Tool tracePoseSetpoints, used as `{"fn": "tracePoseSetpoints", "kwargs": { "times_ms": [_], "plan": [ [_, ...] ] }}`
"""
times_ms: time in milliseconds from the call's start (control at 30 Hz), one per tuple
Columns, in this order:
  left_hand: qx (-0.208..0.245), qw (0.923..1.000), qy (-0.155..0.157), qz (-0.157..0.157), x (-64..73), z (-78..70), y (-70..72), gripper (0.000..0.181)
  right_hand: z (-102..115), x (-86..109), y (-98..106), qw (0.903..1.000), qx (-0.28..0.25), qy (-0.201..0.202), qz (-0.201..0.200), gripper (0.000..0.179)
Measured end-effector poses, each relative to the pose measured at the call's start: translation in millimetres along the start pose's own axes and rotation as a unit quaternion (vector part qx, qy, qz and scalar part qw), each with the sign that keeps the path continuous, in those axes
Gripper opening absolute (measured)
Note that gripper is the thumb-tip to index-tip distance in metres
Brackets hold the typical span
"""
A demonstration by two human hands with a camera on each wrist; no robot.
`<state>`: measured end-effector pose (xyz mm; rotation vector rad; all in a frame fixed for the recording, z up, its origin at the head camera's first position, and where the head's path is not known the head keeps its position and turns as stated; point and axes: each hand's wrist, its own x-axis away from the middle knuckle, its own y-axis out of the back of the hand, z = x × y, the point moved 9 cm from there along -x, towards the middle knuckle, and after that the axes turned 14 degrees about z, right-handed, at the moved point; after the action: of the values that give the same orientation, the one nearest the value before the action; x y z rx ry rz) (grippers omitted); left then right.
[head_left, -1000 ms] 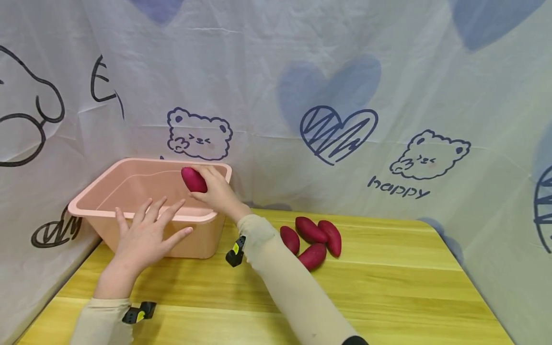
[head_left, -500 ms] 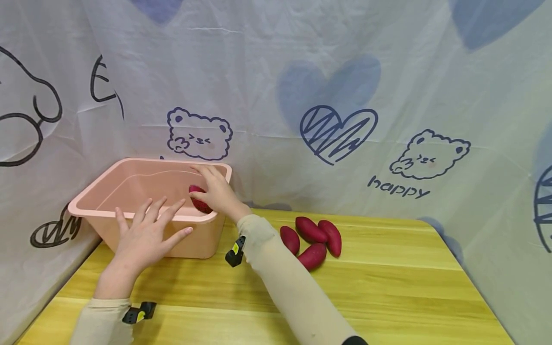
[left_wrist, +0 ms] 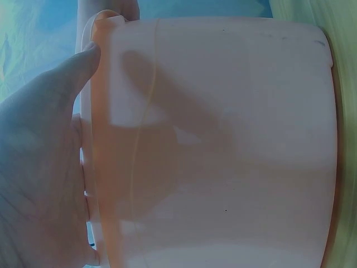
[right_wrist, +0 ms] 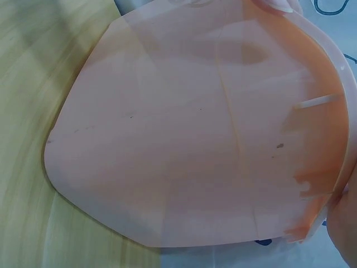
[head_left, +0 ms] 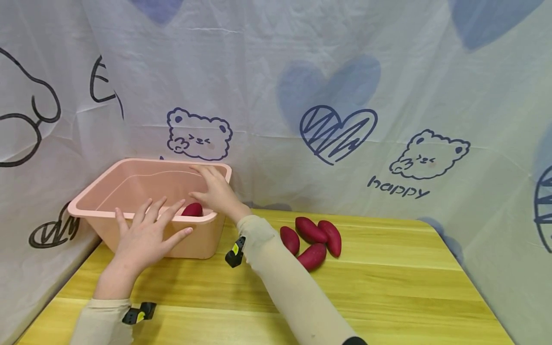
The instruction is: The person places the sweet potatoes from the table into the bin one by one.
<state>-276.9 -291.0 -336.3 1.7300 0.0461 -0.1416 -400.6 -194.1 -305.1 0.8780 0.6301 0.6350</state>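
A pink plastic basin stands at the left of the table, and one purple-red sweet potato lies inside it, partly hidden behind the front rim. My left hand is at that front rim with its fingers spread; in the left wrist view its thumb lies along the rim. Over the basin's right end is my right hand, fingers and thumb parted and nothing between them. To the right, several more sweet potatoes lie grouped on the table, one partly covered by my right forearm.
The table has a yellow wood-grain top. Behind it and on both sides hangs a pale cloth with drawn bears and hearts; the basin stands close to it. Each sleeve carries a small black wrist device.
A second ago my right hand held the sweet potato above the basin. Its fingers let go, and the sweet potato dropped inside and shifted toward the front wall. My left hand has stayed in place.
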Motion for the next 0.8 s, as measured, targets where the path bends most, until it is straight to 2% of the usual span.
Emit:
{"fn": "tracePoseSetpoints", "kwargs": {
  "times_ms": [200, 300, 800],
  "plan": [
    [0.001, 1.0, 0.002, 0.003, 0.5, 0.5, -0.6, 0.072, -1.4, 3.8, 2.6, 0.9994, -0.022, 0.008, -0.026, 0.066],
    [0.001, 1.0, 0.003, 0.003, 0.8, 1.2, -0.5, 0.072, -0.4, 7.6, 5.3, 0.998, -0.03, 0.029, -0.048, 0.063],
    [0.006, 1.0, -0.003, 0.002, 0.7, -1.4, 1.2, 0.072, 1.3, 35.6, 16.2, 0.9904, 0.04, 0.08, -0.105, 0.056]
  ]
}}
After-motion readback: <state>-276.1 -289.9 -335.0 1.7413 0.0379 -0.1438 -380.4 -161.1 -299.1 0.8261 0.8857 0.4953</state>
